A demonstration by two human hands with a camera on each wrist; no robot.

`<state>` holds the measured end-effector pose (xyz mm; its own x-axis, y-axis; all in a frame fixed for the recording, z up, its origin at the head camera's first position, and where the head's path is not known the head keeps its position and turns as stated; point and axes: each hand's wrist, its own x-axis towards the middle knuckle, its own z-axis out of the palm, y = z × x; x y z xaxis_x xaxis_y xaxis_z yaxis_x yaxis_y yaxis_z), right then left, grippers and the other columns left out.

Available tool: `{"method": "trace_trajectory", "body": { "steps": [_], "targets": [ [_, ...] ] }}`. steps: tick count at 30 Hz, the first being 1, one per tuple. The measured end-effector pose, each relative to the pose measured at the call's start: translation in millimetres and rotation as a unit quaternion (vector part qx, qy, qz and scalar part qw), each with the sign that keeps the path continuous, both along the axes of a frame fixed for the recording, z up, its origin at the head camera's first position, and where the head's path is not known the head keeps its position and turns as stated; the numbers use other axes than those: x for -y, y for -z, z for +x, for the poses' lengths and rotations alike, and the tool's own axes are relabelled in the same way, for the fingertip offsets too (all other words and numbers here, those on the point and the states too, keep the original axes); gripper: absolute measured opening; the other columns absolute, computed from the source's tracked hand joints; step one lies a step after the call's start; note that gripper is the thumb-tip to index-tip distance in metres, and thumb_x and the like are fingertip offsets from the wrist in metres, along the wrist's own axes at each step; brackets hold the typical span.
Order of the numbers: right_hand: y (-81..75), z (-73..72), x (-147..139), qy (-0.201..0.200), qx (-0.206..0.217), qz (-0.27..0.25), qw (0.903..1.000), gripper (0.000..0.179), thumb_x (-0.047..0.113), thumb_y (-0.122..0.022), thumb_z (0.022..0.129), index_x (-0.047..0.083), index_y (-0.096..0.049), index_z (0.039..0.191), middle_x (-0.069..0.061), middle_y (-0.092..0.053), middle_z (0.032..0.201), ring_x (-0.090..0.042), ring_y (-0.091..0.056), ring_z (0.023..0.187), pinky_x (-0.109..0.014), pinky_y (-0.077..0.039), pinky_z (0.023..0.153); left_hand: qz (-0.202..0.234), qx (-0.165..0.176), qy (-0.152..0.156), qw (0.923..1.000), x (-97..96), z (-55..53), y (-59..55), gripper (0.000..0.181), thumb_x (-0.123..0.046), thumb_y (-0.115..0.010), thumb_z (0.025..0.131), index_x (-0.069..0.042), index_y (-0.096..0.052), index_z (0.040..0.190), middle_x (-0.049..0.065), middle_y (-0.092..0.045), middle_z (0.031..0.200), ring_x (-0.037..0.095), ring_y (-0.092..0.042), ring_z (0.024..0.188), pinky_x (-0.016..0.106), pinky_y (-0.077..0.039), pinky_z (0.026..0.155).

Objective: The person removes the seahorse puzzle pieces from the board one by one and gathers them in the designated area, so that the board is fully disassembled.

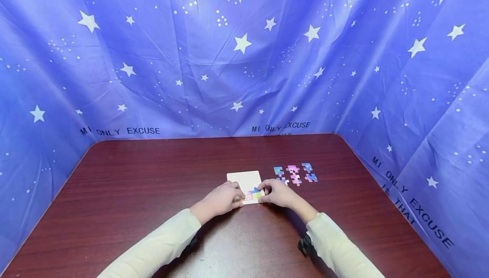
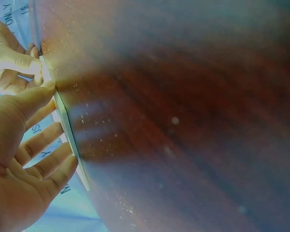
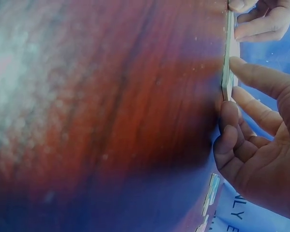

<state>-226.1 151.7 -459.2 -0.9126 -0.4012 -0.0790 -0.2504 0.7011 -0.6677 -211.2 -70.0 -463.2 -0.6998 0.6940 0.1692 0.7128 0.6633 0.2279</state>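
Note:
A small pale puzzle board (image 1: 244, 180) lies flat on the table, with colourful jigsaw pieces along its near side. My left hand (image 1: 225, 197) holds the board at its near left part, thumb at the near edge and fingers over the top. Hidden under those fingers is part of the near row. At the near right corner my right hand (image 1: 279, 193) pinches a blue and green jigsaw piece (image 1: 258, 194) between thumb and index finger. In the right wrist view the board (image 3: 227, 72) shows edge-on beside the thumb, so how the piece sits cannot be told.
Several loose jigsaw pieces (image 1: 296, 179), pink and blue, lie in two rows right of the board. The dark red wooden table (image 1: 133, 176) ends at a blue curtain (image 1: 191, 57) with white stars, at the back and both sides.

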Motion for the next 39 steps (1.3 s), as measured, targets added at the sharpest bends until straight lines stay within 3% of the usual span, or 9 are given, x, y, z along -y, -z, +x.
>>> {"method": "trace_trajectory", "body": {
  "steps": [27, 39],
  "targets": [
    [-0.3, -2.5, 4.6, 0.010, 0.009, -0.016, 0.9998, 0.019, 0.002, -0.074, 0.073, 0.001, -0.063, 0.090, 0.002, -0.048, 0.067, -0.008, -0.045, 0.055, -0.020, -0.039, 0.051, 0.004, 0.000, 0.005, 1.0000, -0.9, -1.3, -0.2, 0.011, -0.026, -0.071, 0.081, -0.016, -0.071, 0.086, -0.004, -0.055, 0.080, 0.011, -0.049, 0.075, 0.024, -0.043, 0.070],
    [-0.8, -2.0, 4.4, -0.011, -0.029, 0.010, 0.9995, 0.019, 0.005, -0.075, 0.073, 0.002, -0.063, 0.088, 0.000, -0.052, 0.068, -0.006, -0.045, 0.057, -0.019, -0.039, 0.055, 0.011, 0.000, 0.008, 0.9999, -2.3, -0.1, -1.5, 0.011, -0.023, -0.072, 0.081, -0.014, -0.071, 0.087, -0.002, -0.056, 0.080, 0.012, -0.049, 0.074, 0.025, -0.043, 0.070]
  ]
}}
